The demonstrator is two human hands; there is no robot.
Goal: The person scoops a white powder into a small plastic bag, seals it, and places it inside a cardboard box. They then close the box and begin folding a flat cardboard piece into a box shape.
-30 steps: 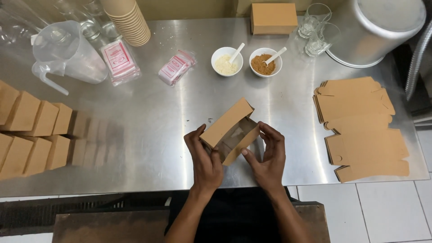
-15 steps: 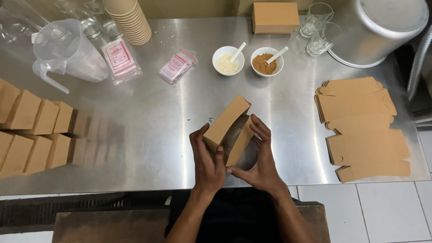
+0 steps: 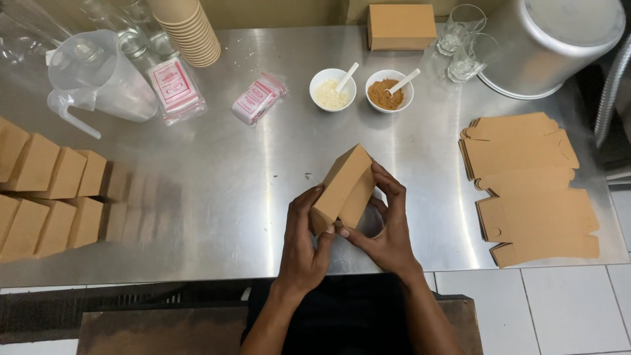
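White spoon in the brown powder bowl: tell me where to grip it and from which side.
Grip the spoon by its free handle end, which sticks out over the bowl rim toward the upper right. Come from above on that right side, pinching across the thin handle. The scoop end is buried in the brown powder, so it likely offers no clean hold, and the glasses stand close behind, so approach steeply.

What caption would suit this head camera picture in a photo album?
Both hands, left hand and right hand, fold a brown cardboard box above a steel table.
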